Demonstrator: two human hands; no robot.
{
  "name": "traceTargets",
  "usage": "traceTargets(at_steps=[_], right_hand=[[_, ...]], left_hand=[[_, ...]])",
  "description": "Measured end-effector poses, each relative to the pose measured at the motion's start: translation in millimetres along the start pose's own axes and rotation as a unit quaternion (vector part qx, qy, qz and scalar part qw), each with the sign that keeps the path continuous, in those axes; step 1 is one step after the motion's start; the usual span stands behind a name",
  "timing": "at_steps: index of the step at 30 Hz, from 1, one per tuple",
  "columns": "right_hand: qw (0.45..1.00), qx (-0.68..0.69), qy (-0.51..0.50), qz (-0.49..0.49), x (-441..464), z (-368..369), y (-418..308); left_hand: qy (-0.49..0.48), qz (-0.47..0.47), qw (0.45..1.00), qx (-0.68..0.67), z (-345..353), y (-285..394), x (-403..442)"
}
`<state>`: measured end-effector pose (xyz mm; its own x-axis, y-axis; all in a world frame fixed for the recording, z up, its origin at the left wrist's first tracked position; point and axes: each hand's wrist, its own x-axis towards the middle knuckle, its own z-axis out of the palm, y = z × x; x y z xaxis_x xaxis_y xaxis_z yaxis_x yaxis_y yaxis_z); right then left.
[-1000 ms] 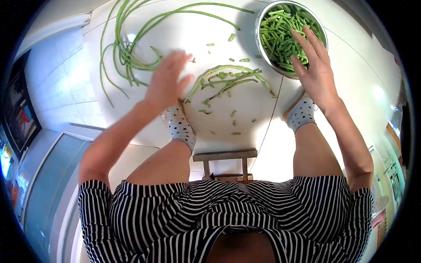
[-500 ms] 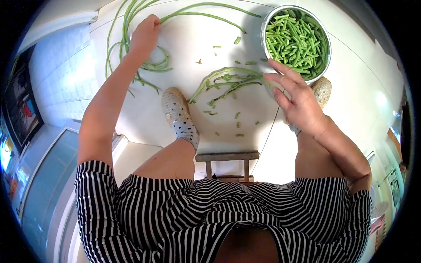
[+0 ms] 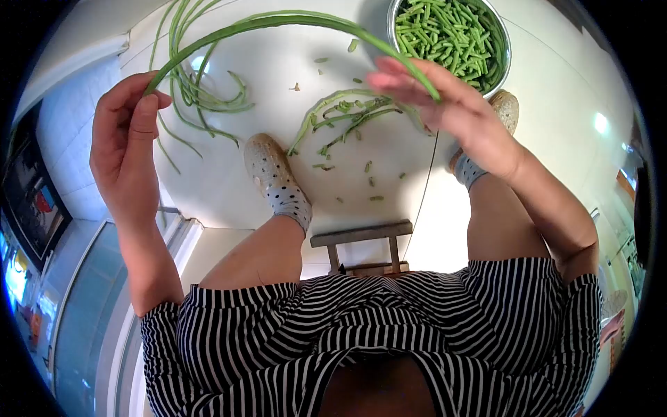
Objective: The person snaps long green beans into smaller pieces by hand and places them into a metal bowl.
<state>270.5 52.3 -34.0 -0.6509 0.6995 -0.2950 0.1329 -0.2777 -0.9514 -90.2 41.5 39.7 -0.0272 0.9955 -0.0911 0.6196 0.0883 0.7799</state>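
Observation:
My left hand (image 3: 128, 135) is closed in a pinch on one end of a long green bean (image 3: 278, 19), which arches up and across to the right; whether two lie together I cannot tell. The bean's far end crosses in front of my right hand (image 3: 455, 104), whose fingers are stretched out and somewhat blurred. Behind my left hand, several uncut long beans (image 3: 208, 104) lie in loops on the floor. A metal bowl (image 3: 506, 66) of short cut bean pieces (image 3: 448, 42) stands just beyond my right hand.
Between the feet, a small heap of bean scraps (image 3: 354, 115) lies on the pale tiled floor (image 3: 278, 201), with loose bits scattered around. A low wooden stool (image 3: 361, 233) shows between the legs. Shoes (image 3: 264, 160) stand to either side of the scraps.
My left hand has come back from the bean pile, down and left, bringing a long bean. My right hand has moved slightly up and left to the bean's other end. The view has shifted slightly.

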Motion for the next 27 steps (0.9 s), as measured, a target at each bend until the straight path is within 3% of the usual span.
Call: traceTargets(at_steps=[1,3,5,6,14,16,18,20,23,25,27], right_hand=[[0.975,0.202,-0.059,0.072,2,1,-2],[0.96,0.254,-0.038,0.115,0,7,-6],[0.93,0.324,-0.086,0.153,-2,2,-1],[0.933,0.309,-0.049,0.18,-2,6,-6],[0.954,0.228,-0.042,0.192,-7,4,5],[0.959,0.21,-0.054,0.183,-7,4,6],[0.976,0.104,-0.079,0.173,-5,4,4],[0.977,0.109,-0.069,0.169,-6,8,4],[0.981,0.097,-0.055,0.157,-7,10,12],[0.985,0.078,-0.05,0.148,-7,7,15],[0.978,0.078,0.002,0.192,-8,1,16]], left_hand=[[0.012,-0.019,1.0,0.005,1,-1,-3],[0.012,-0.044,0.999,0.014,-1,-16,-6],[0.016,-0.067,0.997,0.023,-5,-31,-6],[0.014,-0.077,0.996,0.036,-6,-37,-7],[0.001,-0.095,0.995,0.033,-8,-52,-12],[-0.037,-0.113,0.993,0.005,-5,-55,-12],[-0.065,-0.137,0.988,-0.012,-1,-52,-13],[-0.099,-0.173,0.98,-0.01,9,-41,-14],[-0.158,-0.137,0.978,0.008,9,-50,-14],[-0.128,-0.13,0.982,0.038,10,-49,-14],[-0.122,-0.194,0.973,0.022,5,-41,-8]])
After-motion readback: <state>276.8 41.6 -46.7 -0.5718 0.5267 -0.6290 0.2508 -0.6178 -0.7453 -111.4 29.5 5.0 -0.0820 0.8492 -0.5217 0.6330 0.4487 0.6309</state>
